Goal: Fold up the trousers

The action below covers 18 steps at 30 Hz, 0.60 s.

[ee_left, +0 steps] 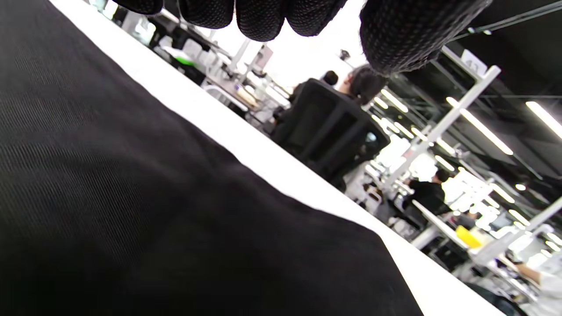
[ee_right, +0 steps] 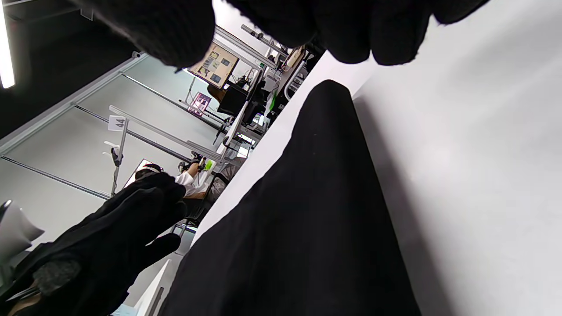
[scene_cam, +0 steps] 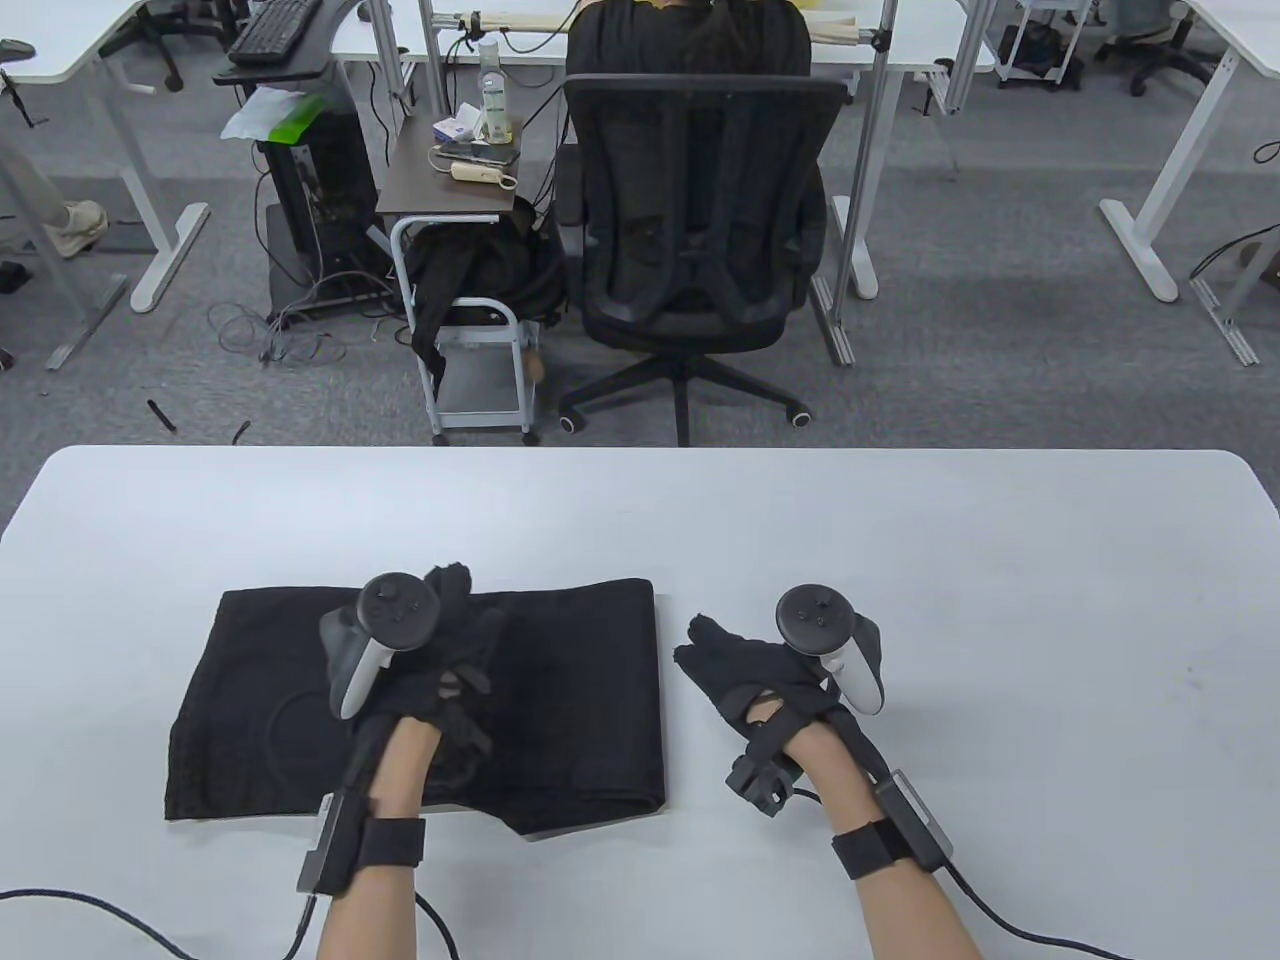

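Observation:
The black trousers point(scene_cam: 560, 690) lie folded into a flat rectangle on the white table point(scene_cam: 900, 540), left of centre near the front edge. My left hand point(scene_cam: 455, 630) hovers over the middle of the trousers with fingers spread, holding nothing. The cloth fills the left wrist view point(ee_left: 153, 219), with the fingertips point(ee_left: 259, 17) above it. My right hand point(scene_cam: 720, 660) is just right of the trousers' right edge, over bare table, fingers loosely extended and empty. In the right wrist view the trousers' folded edge point(ee_right: 307, 210) runs beside white table, and my left hand point(ee_right: 109, 245) shows at the lower left.
Beyond the table's far edge stands a black office chair point(scene_cam: 700, 250) with a seated person, and a small cart point(scene_cam: 470, 300) to its left. Cables trail from both wrists point(scene_cam: 1000, 910) over the table's front edge.

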Motion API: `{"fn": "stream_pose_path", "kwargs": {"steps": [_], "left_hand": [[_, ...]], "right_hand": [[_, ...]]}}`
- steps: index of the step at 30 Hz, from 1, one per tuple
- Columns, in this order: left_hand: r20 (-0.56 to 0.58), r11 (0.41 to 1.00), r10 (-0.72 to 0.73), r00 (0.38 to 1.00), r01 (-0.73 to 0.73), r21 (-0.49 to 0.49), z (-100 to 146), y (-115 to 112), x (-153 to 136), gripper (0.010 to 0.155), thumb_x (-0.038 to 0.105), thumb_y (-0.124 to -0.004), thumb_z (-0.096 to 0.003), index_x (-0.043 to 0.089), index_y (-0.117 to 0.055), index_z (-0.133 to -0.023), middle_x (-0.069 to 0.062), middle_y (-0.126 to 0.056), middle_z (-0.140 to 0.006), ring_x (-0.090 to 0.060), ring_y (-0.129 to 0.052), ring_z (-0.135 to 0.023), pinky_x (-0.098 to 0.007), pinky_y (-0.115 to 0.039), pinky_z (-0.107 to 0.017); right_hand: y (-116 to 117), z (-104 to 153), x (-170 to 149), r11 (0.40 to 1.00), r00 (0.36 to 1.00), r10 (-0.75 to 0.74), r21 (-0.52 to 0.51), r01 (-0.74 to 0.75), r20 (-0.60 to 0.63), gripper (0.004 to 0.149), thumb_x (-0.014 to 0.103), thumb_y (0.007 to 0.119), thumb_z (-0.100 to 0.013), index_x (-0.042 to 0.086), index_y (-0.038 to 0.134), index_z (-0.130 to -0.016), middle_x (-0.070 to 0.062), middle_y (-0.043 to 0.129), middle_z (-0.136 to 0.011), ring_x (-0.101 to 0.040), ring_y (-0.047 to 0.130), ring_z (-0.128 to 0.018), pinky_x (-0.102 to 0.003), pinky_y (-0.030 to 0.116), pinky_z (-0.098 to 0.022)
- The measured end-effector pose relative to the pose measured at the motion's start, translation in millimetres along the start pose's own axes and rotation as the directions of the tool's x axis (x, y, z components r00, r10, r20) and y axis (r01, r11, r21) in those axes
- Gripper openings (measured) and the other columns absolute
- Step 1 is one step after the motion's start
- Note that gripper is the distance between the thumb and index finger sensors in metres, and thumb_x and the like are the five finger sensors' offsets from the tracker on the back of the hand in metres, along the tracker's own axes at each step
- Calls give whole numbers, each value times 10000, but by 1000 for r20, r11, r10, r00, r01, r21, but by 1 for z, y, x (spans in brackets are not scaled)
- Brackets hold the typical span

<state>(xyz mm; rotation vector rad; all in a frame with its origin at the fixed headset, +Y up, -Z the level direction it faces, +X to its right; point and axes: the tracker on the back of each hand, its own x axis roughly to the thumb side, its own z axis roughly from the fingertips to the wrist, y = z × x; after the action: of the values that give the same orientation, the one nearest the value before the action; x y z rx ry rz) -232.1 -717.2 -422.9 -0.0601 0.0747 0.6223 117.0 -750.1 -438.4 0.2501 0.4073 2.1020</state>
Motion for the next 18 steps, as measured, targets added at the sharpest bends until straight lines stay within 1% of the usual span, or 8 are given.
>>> {"fn": "stream_pose_path", "kwargs": {"steps": [5,8,10,14,18], "left_hand": [[11,998,24,1000,-24,-58,3,-35,-2,736,549,-779,-487,300,-442,-1091,-40,-441,-1234,-389,-436,-1134,-602,-485,-773],[3,996,-14,1000,14,-87,2,-41,-3,740,547,-781,-488,301,-430,-1092,-35,-418,-1237,-385,-408,-1138,-603,-466,-778],[21,997,-34,999,35,-67,4,-45,-1,739,544,-784,-485,300,-437,-1091,-38,-426,-1235,-384,-412,-1136,-602,-468,-777],[29,996,-50,998,52,-71,6,-51,-2,736,540,-783,-486,301,-438,-1090,-35,-428,-1233,-382,-415,-1135,-601,-465,-778],[33,995,-64,997,67,-68,7,-52,-3,730,537,-783,-486,298,-445,-1088,-38,-434,-1230,-381,-424,-1132,-599,-466,-778]], "right_hand": [[5,-2,-9,999,999,31,-25,-32,-28,747,524,683,-504,55,519,-1062,-263,588,-1064,-535,651,-923,-665,524,-667],[8,-3,-13,997,998,54,-48,-56,-44,749,525,686,-501,59,516,-1062,-262,584,-1064,-533,648,-924,-662,528,-667],[11,-5,-15,995,995,79,-55,-83,-58,754,526,689,-499,62,505,-1064,-259,574,-1067,-533,642,-927,-661,527,-667],[19,-7,-18,991,990,119,-58,-124,-72,766,527,693,-497,70,471,-1071,-254,532,-1080,-534,609,-940,-658,526,-668],[29,-8,-17,984,983,166,-46,-169,-76,795,531,702,-495,83,407,-1081,-245,458,-1100,-536,559,-957,-655,516,-673]]}}
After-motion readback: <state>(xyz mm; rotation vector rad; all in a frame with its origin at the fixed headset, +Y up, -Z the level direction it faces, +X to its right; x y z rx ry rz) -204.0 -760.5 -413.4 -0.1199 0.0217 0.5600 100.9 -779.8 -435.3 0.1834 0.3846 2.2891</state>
